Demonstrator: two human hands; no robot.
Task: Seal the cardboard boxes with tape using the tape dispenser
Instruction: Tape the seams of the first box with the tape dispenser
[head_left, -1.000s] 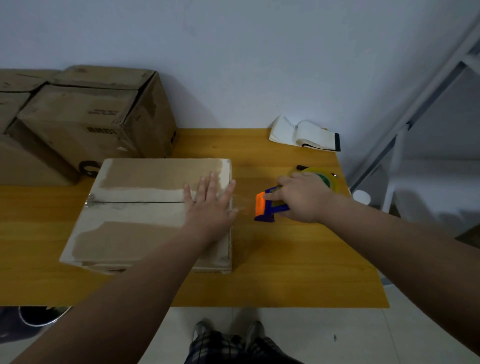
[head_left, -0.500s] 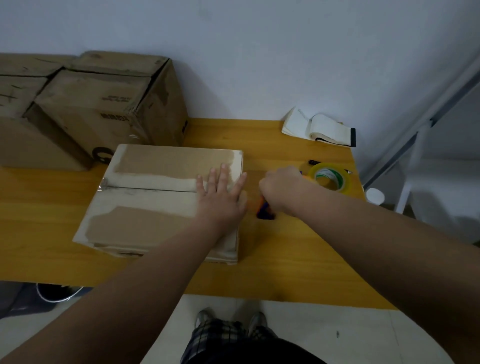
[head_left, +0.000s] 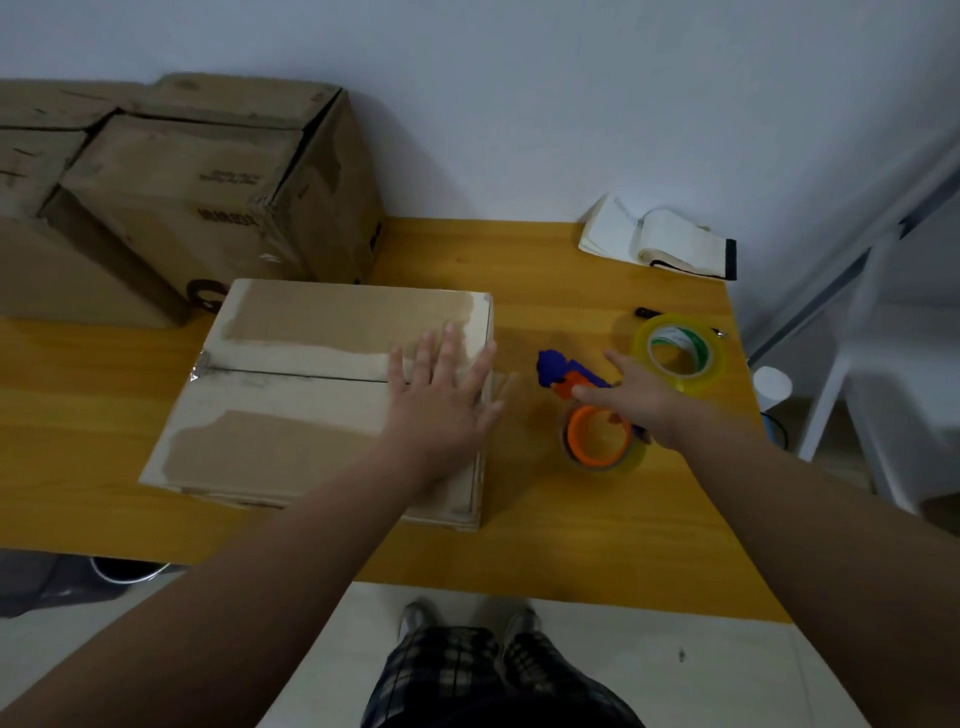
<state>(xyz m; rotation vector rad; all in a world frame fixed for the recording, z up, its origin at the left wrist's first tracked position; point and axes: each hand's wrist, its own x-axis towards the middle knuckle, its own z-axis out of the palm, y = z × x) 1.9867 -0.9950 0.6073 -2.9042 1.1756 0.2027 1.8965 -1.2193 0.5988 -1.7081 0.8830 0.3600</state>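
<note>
A flat cardboard box (head_left: 311, 395) lies on the wooden table (head_left: 571, 530), its top flaps closed along a middle seam. My left hand (head_left: 441, 395) rests flat on the box's right end with fingers spread. Clear tape runs off the box's right edge toward the tape dispenser (head_left: 587, 410). The blue and orange dispenser lies on its side on the table just right of the box, its roll facing up. My right hand (head_left: 641, 397) hovers over the dispenser's right side with fingers straight, holding nothing.
A spare roll of clear tape (head_left: 678, 353) lies right of the dispenser. Larger cardboard boxes (head_left: 208, 197) are stacked at the back left. An open notebook (head_left: 660, 244) sits at the back right, a small dark pen (head_left: 644, 313) near it. White metal frame (head_left: 852, 332) stands beyond the table's right edge.
My right hand held the dispenser near the box's right edge, then set it down on the table and let go. The left hand stayed flat on the box.
</note>
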